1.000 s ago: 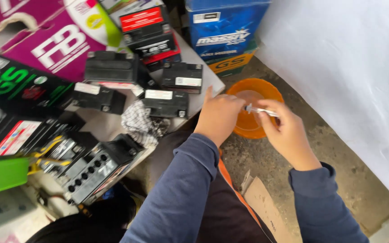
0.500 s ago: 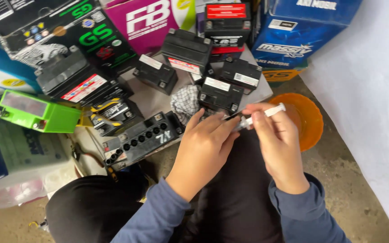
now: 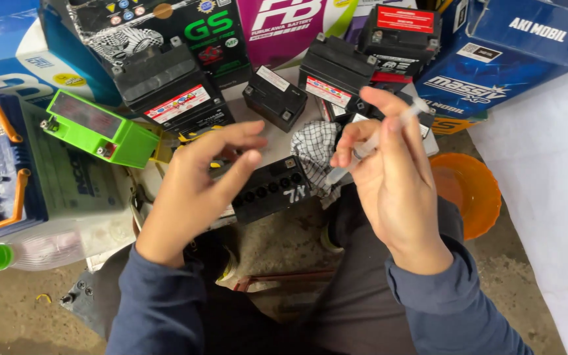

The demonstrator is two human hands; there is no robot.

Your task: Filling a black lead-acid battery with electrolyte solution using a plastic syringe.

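My right hand (image 3: 392, 177) holds a clear plastic syringe (image 3: 371, 146) slantwise, tip pointing down-left, thumb near the plunger end. My left hand (image 3: 195, 187) hovers open with fingers spread, holding nothing, just above a small black battery (image 3: 272, 190) with a row of open filler holes on top. The syringe tip hangs close to that battery's right end, over a checked cloth (image 3: 313, 151). Both arms wear dark blue sleeves.
Several black batteries (image 3: 165, 89) and a bright green one (image 3: 100, 131) crowd a low board. Printed cartons stand behind. An orange bowl (image 3: 474, 190) sits on the concrete at right, a green-capped bottle (image 3: 8, 255) at left, a white sheet at far right.
The view swung left from the orange bowl to the batteries. My hands came apart: the left let go of the syringe and opened, the right keeps it.
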